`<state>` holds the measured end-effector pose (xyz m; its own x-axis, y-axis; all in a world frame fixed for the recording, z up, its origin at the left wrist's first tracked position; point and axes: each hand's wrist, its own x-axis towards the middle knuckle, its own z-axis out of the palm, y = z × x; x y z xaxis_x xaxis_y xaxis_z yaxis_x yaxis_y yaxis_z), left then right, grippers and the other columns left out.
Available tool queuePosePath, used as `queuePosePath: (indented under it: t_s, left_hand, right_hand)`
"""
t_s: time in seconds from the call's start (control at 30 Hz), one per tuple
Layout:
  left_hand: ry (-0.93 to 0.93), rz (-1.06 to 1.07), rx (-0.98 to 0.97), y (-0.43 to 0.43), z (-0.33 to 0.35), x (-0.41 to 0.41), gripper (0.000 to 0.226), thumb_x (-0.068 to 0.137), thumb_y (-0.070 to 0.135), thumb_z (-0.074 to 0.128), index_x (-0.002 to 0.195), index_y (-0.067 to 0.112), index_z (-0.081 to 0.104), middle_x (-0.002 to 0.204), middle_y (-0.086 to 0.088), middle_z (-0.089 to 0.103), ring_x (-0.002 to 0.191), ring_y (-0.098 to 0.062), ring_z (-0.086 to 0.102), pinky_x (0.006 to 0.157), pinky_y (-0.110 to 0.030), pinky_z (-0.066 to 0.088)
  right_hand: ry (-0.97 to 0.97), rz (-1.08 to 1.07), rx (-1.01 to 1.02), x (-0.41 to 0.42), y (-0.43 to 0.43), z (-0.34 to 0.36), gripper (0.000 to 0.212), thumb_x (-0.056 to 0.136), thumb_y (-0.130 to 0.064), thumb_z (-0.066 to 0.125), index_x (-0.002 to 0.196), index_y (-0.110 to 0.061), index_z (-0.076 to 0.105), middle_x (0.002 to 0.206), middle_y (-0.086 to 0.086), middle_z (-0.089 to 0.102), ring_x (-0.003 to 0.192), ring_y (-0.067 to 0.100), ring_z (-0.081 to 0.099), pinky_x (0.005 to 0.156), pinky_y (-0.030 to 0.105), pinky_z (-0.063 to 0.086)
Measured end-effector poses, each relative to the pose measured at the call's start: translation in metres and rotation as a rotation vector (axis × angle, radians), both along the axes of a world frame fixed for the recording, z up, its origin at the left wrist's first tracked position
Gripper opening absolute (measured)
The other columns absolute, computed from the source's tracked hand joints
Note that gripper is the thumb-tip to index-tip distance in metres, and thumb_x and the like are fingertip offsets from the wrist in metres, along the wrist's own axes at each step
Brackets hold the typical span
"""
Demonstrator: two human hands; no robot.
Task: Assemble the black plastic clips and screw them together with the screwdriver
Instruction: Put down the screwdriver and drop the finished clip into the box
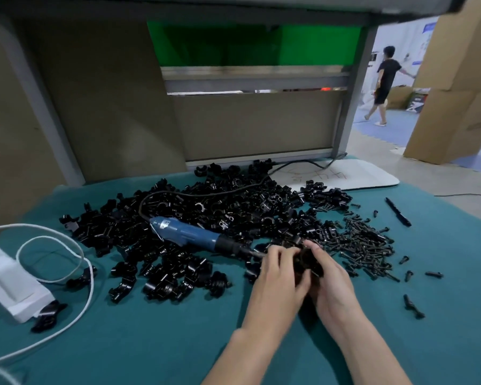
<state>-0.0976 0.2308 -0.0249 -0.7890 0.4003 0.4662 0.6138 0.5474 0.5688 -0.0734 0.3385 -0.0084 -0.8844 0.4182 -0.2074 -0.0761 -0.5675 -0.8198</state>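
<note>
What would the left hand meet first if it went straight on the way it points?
The left hand would likely meet the pile of black clips first; depth is unclear.

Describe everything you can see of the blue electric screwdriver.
The blue screwdriver lies on its side across the pile of black clips, gripped by neither hand. Its body looks like blue plastic with a pale label near the rear, then a black collar and a metal bit pointing right, its tip hidden behind the left hand. A black cord loops from its rear over the pile.
</note>
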Motion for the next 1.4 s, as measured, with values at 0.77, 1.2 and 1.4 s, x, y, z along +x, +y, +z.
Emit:
queuePosePath:
  t_s: [0.77,1.2,1.4]
  left_hand:
    - [-0.343,-0.391,0.265,0.119,0.029,0.11,0.016,0.101,0.038,0.058,0.111,0.027,0.062,0.108,0.005,0.067,0.096,-0.006,0.065,0.088,-0.031,0.052]
    - [-0.178,-0.639,-0.192,0.238,0.029,0.206,0.05,0.103,0.031,0.05,0.147,0.01,0.042,0.139,-0.015,0.05,0.132,-0.031,0.043,0.111,-0.046,0.035]
    - [-0.013,-0.332,-0.16,0.133,0.027,0.106,0.044,0.104,0.033,0.047,0.146,0.018,0.043,0.136,0.0,0.048,0.129,-0.017,0.04,0.111,-0.039,0.035]
  right_hand:
    - [0.019,-0.413,0.224,0.16,0.101,0.008,0.029,0.11,-0.024,0.046,0.104,-0.016,0.073,0.094,-0.001,0.08,0.079,0.015,0.076,0.063,0.025,0.059]
    - [-0.537,-0.87,0.663,0.307,0.185,-0.024,0.041,0.104,-0.015,0.046,0.144,-0.018,0.052,0.14,0.003,0.058,0.119,0.021,0.054,0.098,0.034,0.042]
    - [-0.261,-0.682,1.049,0.211,0.117,-0.005,0.036,0.104,-0.012,0.048,0.137,-0.024,0.054,0.129,-0.011,0.05,0.126,0.008,0.044,0.104,0.027,0.033]
